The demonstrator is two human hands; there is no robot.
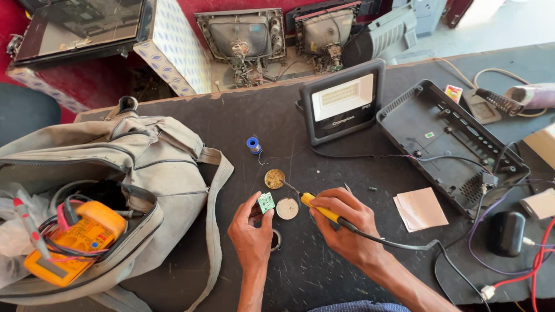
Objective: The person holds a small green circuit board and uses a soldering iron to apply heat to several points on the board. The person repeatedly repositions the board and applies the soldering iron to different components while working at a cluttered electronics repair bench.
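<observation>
Nearest, the left hand pinches a small green circuit board between thumb and fingers, just above the dark worktop. The right hand grips a yellow-handled soldering iron, its tip reaching far-left to a round flux tin. The tin's lid lies just right of the board. A grey bag sits left.

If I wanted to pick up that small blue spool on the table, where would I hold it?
Pinch the blue solder spool from above, across its narrow middle between the two flanges. It appears to stand on end with bare table around it, so a straight-down approach looks free; mind the loose wire trailing toward you.
</observation>
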